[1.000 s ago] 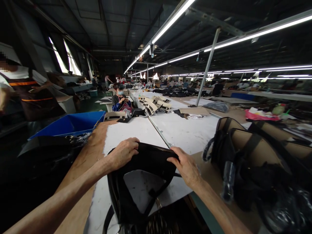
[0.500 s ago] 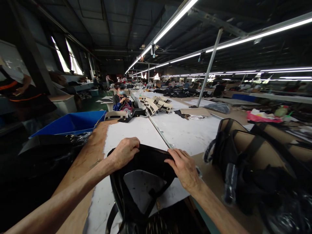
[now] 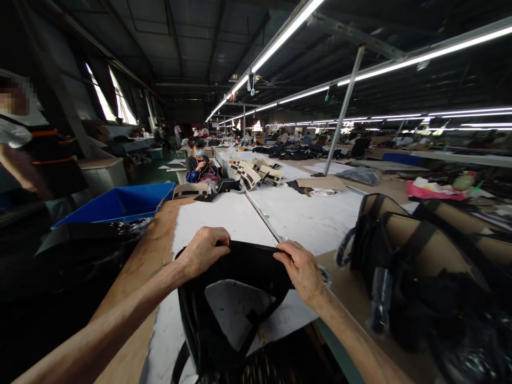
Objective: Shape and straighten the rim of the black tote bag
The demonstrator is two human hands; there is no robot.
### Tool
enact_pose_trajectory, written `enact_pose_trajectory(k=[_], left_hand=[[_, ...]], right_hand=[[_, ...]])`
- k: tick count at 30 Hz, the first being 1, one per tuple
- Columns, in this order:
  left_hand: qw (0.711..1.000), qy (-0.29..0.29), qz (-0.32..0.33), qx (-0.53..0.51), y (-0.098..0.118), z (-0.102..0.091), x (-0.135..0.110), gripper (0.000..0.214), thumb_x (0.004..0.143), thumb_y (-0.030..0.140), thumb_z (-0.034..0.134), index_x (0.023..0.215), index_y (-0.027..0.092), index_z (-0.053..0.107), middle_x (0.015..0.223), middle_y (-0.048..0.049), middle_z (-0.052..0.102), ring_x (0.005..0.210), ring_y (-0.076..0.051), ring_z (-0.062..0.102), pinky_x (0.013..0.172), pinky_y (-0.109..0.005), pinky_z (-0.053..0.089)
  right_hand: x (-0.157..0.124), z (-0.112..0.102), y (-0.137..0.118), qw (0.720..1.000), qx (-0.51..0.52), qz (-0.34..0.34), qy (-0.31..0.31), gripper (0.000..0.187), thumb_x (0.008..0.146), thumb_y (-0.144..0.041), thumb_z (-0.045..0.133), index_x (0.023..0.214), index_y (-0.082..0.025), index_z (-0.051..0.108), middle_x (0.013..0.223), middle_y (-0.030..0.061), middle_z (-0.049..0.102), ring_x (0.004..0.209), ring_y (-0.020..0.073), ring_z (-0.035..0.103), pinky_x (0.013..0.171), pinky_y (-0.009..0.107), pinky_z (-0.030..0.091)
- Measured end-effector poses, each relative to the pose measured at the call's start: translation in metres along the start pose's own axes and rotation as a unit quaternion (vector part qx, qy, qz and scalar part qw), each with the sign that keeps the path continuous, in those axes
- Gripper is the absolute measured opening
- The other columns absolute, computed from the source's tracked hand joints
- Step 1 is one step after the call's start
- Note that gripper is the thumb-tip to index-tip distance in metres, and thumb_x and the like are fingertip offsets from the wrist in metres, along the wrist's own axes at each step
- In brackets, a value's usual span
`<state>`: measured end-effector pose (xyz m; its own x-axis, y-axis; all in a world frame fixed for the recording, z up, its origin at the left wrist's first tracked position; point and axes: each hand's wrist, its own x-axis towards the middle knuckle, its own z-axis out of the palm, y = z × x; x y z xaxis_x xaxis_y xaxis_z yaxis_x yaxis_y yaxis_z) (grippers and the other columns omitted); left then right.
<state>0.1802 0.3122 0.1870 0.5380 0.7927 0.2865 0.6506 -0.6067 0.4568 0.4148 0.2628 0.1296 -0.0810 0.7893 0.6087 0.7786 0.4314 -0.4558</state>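
Observation:
A black bag piece (image 3: 248, 264) with long black straps lies on the white-covered worktable (image 3: 224, 216) in front of me. My left hand (image 3: 204, 249) is closed over its far left edge, fingers curled round the rim. My right hand (image 3: 302, 269) grips the far right edge of the same piece, fingers folded over it. The straps (image 3: 200, 330) loop down toward me, framing a patch of white table cover.
Tan bags with black handles (image 3: 404, 245) are piled at the right. A blue bin (image 3: 120, 202) stands at the left beside dark plastic wrapping (image 3: 88, 245). Cut pieces (image 3: 256, 173) lie farther along the table. One person stands at far left (image 3: 24, 144), another sits ahead (image 3: 198, 165).
My hands have stayed on the black piece, shifting only slightly along its far edge. The person at far left has moved a little.

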Motion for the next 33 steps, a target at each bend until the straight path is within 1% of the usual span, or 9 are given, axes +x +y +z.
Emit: enact_pose_trajectory(k=[2,4,6,8,14,19,25,29,33], left_hand=[[1.000,0.002,-0.029,0.003,0.002,0.000,0.000,0.009,0.065,0.013,0.049,0.057,0.014,0.054,0.064,0.0021,0.057,0.061,-0.010,0.050,0.062,-0.020,0.036],[0.998,0.009,-0.059,0.006,0.005,0.000,0.001,0.007,0.064,0.013,0.050,0.059,0.015,0.055,0.060,0.0027,0.055,0.059,-0.010,0.049,0.058,-0.020,0.035],[0.997,0.010,-0.072,0.006,0.008,0.001,0.002,0.007,0.063,0.013,0.049,0.061,0.015,0.056,0.057,0.0031,0.054,0.057,-0.010,0.048,0.056,-0.019,0.034],[0.997,0.007,-0.074,0.007,0.010,0.001,0.003,0.008,0.062,0.013,0.049,0.061,0.014,0.056,0.056,0.0031,0.053,0.056,-0.010,0.047,0.056,-0.020,0.034],[0.997,0.010,-0.080,0.010,0.013,0.002,0.002,0.008,0.061,0.012,0.048,0.059,0.014,0.055,0.053,0.0038,0.050,0.054,-0.008,0.045,0.053,-0.019,0.032],[0.996,0.017,-0.081,0.026,0.013,0.003,0.003,0.008,0.061,0.012,0.048,0.058,0.014,0.056,0.051,0.0036,0.050,0.052,-0.008,0.044,0.051,-0.018,0.030],[0.996,0.031,-0.067,0.045,0.010,0.005,0.005,0.010,0.062,0.012,0.047,0.059,0.014,0.056,0.052,0.0032,0.051,0.053,-0.008,0.044,0.052,-0.019,0.029],[0.996,0.028,-0.063,0.052,0.010,0.005,0.006,0.009,0.061,0.012,0.047,0.056,0.014,0.053,0.051,0.0036,0.049,0.053,-0.008,0.042,0.052,-0.019,0.027],[0.996,0.034,-0.063,0.062,0.012,0.004,0.007,0.007,0.060,0.010,0.047,0.057,0.015,0.051,0.050,0.0050,0.046,0.051,-0.008,0.040,0.050,-0.019,0.026]], right_hand=[[0.000,-0.001,-0.004,0.999,-0.052,-0.012,0.003,0.013,0.084,-0.027,0.047,0.077,-0.021,0.055,0.074,0.0014,0.056,0.072,0.0166,0.051,0.066,0.027,0.038],[0.000,-0.003,-0.009,0.991,-0.129,-0.031,0.012,0.013,0.084,-0.026,0.047,0.077,-0.020,0.055,0.074,0.0031,0.056,0.074,0.0183,0.050,0.069,0.030,0.036],[0.001,-0.004,-0.016,0.979,-0.197,-0.052,0.015,0.013,0.084,-0.024,0.047,0.077,-0.019,0.056,0.076,0.0048,0.056,0.076,0.0197,0.048,0.072,0.033,0.033],[0.003,-0.003,-0.021,0.971,-0.228,-0.070,0.007,0.012,0.084,-0.022,0.047,0.080,-0.018,0.057,0.077,0.0053,0.057,0.078,0.0199,0.048,0.073,0.033,0.032],[0.012,0.008,-0.031,0.968,-0.235,-0.086,-0.004,0.012,0.085,-0.020,0.047,0.082,-0.019,0.058,0.070,0.0031,0.058,0.074,0.0176,0.050,0.071,0.031,0.030],[0.017,0.016,-0.039,0.968,-0.229,-0.100,0.009,0.015,0.084,-0.018,0.049,0.073,-0.018,0.057,0.065,0.0017,0.058,0.069,0.0150,0.051,0.068,0.030,0.027],[0.023,0.027,-0.047,0.969,-0.227,-0.098,-0.006,0.013,0.083,-0.017,0.050,0.072,-0.019,0.056,0.066,-0.0001,0.058,0.070,0.0153,0.051,0.067,0.030,0.027],[0.027,0.034,-0.054,0.967,-0.232,-0.101,-0.019,0.013,0.082,-0.015,0.050,0.072,-0.019,0.055,0.067,-0.0002,0.058,0.069,0.0155,0.050,0.066,0.030,0.027],[0.032,0.039,-0.055,0.969,-0.226,-0.100,-0.017,0.015,0.083,-0.014,0.048,0.071,-0.019,0.056,0.067,0.0005,0.059,0.069,0.0151,0.051,0.067,0.030,0.027]])
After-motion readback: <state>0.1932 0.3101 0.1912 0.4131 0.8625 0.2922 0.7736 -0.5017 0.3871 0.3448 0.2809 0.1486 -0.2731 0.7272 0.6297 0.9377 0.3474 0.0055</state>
